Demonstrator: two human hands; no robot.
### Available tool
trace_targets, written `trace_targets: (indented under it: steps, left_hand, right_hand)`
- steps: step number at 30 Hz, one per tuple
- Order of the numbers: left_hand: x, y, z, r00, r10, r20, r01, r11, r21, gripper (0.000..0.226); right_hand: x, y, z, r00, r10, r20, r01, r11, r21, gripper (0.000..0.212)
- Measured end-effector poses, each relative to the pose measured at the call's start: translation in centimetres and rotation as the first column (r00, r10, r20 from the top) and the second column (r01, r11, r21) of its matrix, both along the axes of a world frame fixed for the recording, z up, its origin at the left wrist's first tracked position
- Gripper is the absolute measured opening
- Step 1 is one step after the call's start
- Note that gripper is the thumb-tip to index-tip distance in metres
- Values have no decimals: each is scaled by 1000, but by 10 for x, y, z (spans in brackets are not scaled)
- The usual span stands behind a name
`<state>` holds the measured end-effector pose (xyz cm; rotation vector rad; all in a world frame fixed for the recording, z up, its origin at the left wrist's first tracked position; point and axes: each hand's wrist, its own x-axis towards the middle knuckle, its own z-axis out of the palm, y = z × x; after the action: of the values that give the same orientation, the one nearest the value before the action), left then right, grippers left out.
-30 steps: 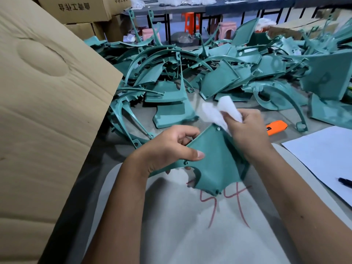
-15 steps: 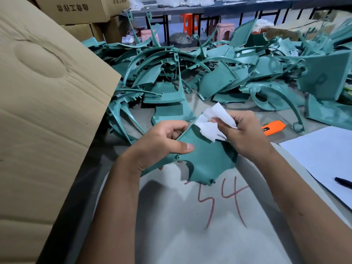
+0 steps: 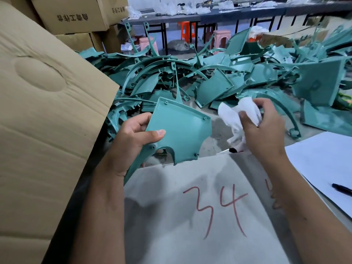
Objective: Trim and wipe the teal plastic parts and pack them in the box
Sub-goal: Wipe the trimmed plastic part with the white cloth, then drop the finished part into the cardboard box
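My left hand point(image 3: 133, 138) grips a flat teal plastic panel point(image 3: 181, 130) by its left edge, thumb on its face, holding it tilted up above the table. My right hand point(image 3: 266, 128) holds a crumpled white cloth point(image 3: 238, 113) to the right of the panel, apart from it. A large heap of teal plastic parts point(image 3: 209, 77) covers the table behind. The flap of the cardboard box point(image 3: 47, 111) stands at the left.
A grey sheet point(image 3: 190, 216) with red marks lies in front of me. White paper point(image 3: 320, 162) with a black pen point(image 3: 342, 189) is at the right. Stacked cartons point(image 3: 72, 16) stand at the back left; benches and stools lie beyond.
My right hand has lifted the cloth off the panel and moved right. My left hand has raised and turned the panel toward the left. The view has tilted up.
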<state>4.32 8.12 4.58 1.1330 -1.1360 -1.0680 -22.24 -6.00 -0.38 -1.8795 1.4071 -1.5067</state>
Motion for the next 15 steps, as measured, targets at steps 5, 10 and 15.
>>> trace_targets:
  steps: [5, 10, 15]
  left_hand:
    - [-3, -6, -4, 973, 187, 136, -193, 981, 29, 19]
    - [-14, -17, -9, 880, 375, 291, -388, 922, -13, 8]
    - [-32, -41, 5, 717, 562, 412, -566, 815, -125, 28]
  right_hand:
    - [21, 24, 0, 859, 509, 48, -511, 854, 101, 21]
    - [24, 41, 8, 543, 761, 355, -808, 358, 468, 89]
    - [22, 35, 8, 276, 920, 279, -874, 119, 472, 24]
